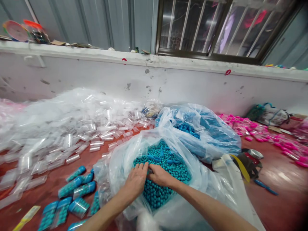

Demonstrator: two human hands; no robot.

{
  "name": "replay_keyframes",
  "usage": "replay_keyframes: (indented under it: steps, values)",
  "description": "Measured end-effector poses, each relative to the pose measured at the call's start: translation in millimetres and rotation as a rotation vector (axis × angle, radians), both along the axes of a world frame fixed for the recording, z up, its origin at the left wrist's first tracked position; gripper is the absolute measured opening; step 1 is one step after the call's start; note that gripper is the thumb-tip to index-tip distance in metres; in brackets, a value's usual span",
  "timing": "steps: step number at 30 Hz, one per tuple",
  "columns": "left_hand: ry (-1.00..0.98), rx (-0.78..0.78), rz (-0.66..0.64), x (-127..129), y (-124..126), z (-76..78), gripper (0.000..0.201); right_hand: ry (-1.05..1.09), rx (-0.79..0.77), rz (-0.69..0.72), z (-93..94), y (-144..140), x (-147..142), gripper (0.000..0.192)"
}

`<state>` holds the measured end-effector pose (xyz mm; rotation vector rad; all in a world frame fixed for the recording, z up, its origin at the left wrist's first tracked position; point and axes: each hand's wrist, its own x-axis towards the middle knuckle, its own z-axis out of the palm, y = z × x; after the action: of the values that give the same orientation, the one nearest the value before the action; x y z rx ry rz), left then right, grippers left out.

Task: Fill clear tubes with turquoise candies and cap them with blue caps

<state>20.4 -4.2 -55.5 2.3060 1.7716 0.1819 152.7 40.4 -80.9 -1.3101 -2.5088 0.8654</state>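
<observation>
1. Red tabletop point(276, 179) runs below a scuffed white wall point(96, 77) and a barred window point(216, 29).
2. Left hand point(135, 183) lies palm down on the turquoise beads point(168, 163), fingers loosely curled and touching them; whether they pinch anything cannot be told.
3. Right hand point(160, 175) meets it fingertip to fingertip, fingers curled; its grip is hidden.
4. Beads fill an open clear plastic bag point(120, 163) at centre, mouth upward.
5. Both forearms reach in from below, converging.
6. Filled blue bead packets point(77, 187) lie left; empty clear sleeves point(72, 134) are heaped beyond.
</observation>
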Motion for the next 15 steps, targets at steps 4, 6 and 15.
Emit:
replay_keyframes:
  steps: [4,6,15]
  values:
    - [-0.131,-0.158,-0.147,3,-3,-16.6,0.028,0.18,-0.498,-0.111,13.6,-9,40,0.026]
    - [-0.234,-0.253,-0.108,3,-2,-21.9,0.014,0.061,-0.414,-0.133,19.6,-7,62,0.019]
    - [-0.498,-0.619,0.066,38,28,-53.9,0.028,-0.423,-0.028,-0.252,-0.5,-6,93,0.025]
